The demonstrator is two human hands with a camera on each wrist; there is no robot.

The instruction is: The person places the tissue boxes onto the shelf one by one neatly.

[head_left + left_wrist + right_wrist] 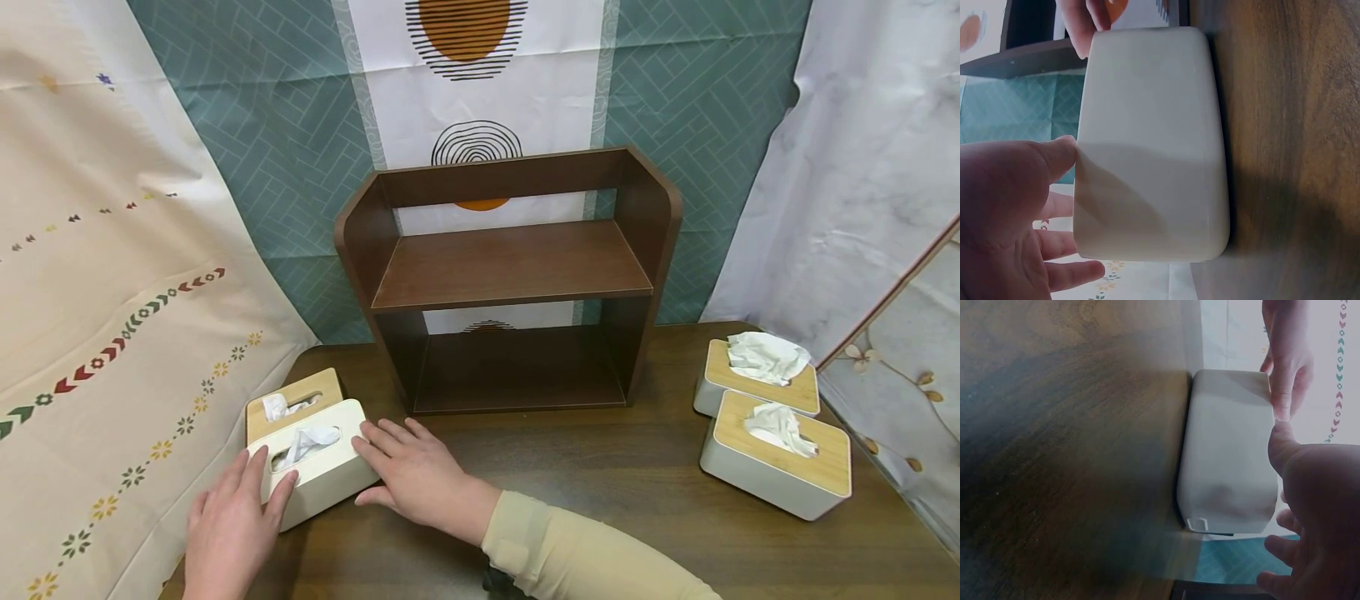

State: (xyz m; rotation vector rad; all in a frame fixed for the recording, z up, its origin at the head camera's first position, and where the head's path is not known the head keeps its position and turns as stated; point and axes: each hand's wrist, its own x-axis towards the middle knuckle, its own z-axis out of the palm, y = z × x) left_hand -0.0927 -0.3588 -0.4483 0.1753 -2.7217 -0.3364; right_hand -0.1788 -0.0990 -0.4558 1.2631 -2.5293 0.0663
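At the table's left, a cream-white tissue box (327, 486) with a tissue (311, 439) in its slot stands on the wood. My left hand (234, 518) touches its left end, with the thumb at the top front edge and the fingers extended. At the right end, my right hand (422, 477) lays nearly straight fingers against the box. Right behind it is a second tissue box (262, 425) with a wood-look lid, partly hidden. The left wrist view shows the front face of the white box (1147, 144) down on the tabletop.
A dark brown two-tier shelf (510, 267) stands at the back middle. Two grey tissue boxes with wood-look lids, a front one (772, 467) and a rear one (708, 396), sit at the right. Patterned cloth (97, 333) borders the table on the left.
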